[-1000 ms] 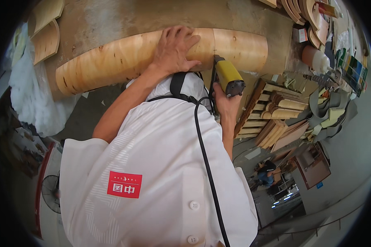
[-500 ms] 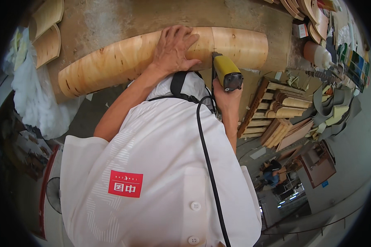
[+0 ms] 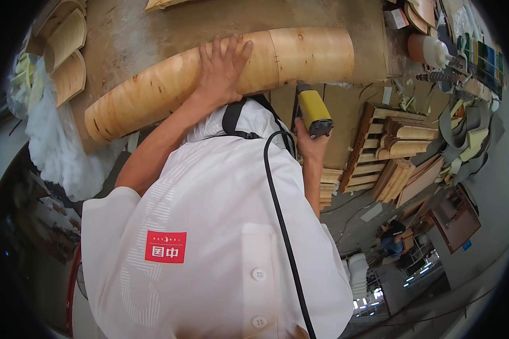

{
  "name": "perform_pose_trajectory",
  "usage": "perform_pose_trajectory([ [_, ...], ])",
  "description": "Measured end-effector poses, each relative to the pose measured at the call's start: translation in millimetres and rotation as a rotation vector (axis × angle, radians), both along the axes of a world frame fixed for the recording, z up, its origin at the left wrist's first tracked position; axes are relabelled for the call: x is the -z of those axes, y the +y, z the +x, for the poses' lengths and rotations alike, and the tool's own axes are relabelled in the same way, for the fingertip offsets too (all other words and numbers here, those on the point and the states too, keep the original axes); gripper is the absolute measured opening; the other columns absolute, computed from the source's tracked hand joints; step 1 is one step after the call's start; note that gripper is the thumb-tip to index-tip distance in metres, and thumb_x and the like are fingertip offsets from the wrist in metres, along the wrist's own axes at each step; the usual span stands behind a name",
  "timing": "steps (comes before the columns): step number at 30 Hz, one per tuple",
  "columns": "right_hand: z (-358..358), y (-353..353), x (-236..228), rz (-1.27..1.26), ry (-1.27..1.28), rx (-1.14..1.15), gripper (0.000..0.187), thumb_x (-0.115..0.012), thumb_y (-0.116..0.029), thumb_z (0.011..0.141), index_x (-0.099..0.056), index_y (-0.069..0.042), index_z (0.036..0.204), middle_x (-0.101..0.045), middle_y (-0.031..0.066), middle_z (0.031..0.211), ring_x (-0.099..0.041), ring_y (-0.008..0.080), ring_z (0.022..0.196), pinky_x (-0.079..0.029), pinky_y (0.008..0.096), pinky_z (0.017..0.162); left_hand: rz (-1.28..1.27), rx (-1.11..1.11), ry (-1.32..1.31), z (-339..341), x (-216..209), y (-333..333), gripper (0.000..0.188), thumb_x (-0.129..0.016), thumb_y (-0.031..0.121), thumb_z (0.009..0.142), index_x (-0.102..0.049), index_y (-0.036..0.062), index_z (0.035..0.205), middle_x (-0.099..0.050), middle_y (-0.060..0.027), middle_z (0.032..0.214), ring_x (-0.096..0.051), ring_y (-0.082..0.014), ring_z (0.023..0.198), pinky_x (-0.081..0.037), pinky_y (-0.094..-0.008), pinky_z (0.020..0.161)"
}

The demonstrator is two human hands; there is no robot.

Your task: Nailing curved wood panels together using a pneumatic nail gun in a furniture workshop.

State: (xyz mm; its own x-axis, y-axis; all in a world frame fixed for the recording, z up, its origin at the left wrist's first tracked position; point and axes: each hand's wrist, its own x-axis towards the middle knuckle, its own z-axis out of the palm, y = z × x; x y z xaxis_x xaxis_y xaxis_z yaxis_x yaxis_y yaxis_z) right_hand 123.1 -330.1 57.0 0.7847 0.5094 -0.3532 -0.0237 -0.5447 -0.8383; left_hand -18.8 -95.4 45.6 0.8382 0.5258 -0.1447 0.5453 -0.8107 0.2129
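Note:
A long, curved, pale wooden piece (image 3: 314, 55) lies across the bench in front of me, with a seam line and small dark marks along it right of its middle. Spread fingers of my left hand (image 3: 221, 70) rest flat on its top, left of that seam. In my right hand (image 3: 312, 146) is a yellow and black staple gun (image 3: 314, 107), gripped by its handle. Its nose is at the near edge of the wood, right of the seam; whether it touches cannot be told. A black cord (image 3: 280, 212) runs from the gun down over my white shirt.
Curved wooden panels (image 3: 69, 76) and white fluffy wadding (image 3: 65, 158) are at the left. Rightward are a bottle (image 3: 425, 51), a wooden pallet (image 3: 361, 147) with stacked curved pieces, and grey and yellow scraps (image 3: 472, 138). Another person (image 3: 391, 240) is farther off.
The staple gun has come away from the seam, toward me and to the right. My left hand still lies on the wood, its fingers more spread. The whole view has shifted somewhat.

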Motion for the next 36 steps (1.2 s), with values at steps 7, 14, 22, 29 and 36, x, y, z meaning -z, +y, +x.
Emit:
perform_pose_trajectory([
  [7, -13.1, 6.1, -20.3, 0.024, 0.042, -0.069, 0.03, -0.07, -0.003, 0.07, -0.063, 0.0, 0.099, -0.065, 0.0115, 0.086, -0.063, 0.0224, 0.08, -0.05, 0.0327, 0.076, -0.066, 0.015, -0.042, -0.2, -5.7, 9.6, 0.123, -0.089, 0.038, 0.041, -0.032, 0.0133, 0.147, -0.038, -0.0131, 0.143, -0.037, -0.0383, 0.127, -0.032, -0.0583, 0.098],
  [14, -15.4, 14.7, -15.8, 0.141, -0.148, -0.194, 0.033, -0.071, -0.004, 0.069, -0.063, -0.001, 0.101, -0.065, 0.0166, 0.088, -0.064, 0.0333, 0.079, -0.051, 0.0356, 0.073, -0.034, 0.003, -0.08, -1.5, 0.0, 6.2, 0.121, -0.088, 0.036, 0.04, -0.034, 0.0157, 0.147, -0.037, -0.0118, 0.144, -0.035, -0.0383, 0.13, -0.03, -0.0598, 0.101],
  [22, -19.5, 18.2, -6.1, 0.138, -0.156, -0.247, 0.031, -0.07, -0.003, 0.072, -0.063, 0.002, 0.102, -0.065, 0.0151, 0.091, -0.063, 0.0261, 0.081, -0.049, 0.0328, 0.078, 0.005, -0.012, -0.129, -2.8, 4.7, 5.7, 0.119, -0.084, 0.032, 0.04, -0.034, 0.0163, 0.147, -0.038, -0.0122, 0.143, -0.034, -0.0366, 0.132, -0.026, -0.055, 0.107],
  [29, -22.3, 11.2, 7.9, 0.19, -0.174, -0.212, 0.033, -0.071, -0.003, 0.068, -0.062, 0.0, 0.1, -0.063, 0.0154, 0.086, -0.062, 0.0316, 0.079, -0.049, 0.0348, 0.073, 0.016, -0.007, -0.138, -3.6, 3.6, 8.5, 0.114, -0.083, 0.033, 0.043, -0.037, 0.0167, 0.145, -0.039, -0.0123, 0.142, -0.036, -0.0358, 0.13, -0.028, -0.0529, 0.105],
  [36, -19.2, 13.4, 20.6, 0.218, -0.186, -0.222, 0.037, -0.073, -0.005, 0.064, -0.062, -0.001, 0.099, -0.062, 0.0179, 0.085, -0.062, 0.0393, 0.078, -0.05, 0.0372, 0.07, 0.013, -0.027, -0.134, -2.2, 6.9, 9.0, 0.116, -0.085, 0.035, 0.043, -0.035, 0.0177, 0.147, -0.037, -0.0142, 0.145, -0.035, -0.037, 0.132, -0.027, -0.053, 0.107],
])
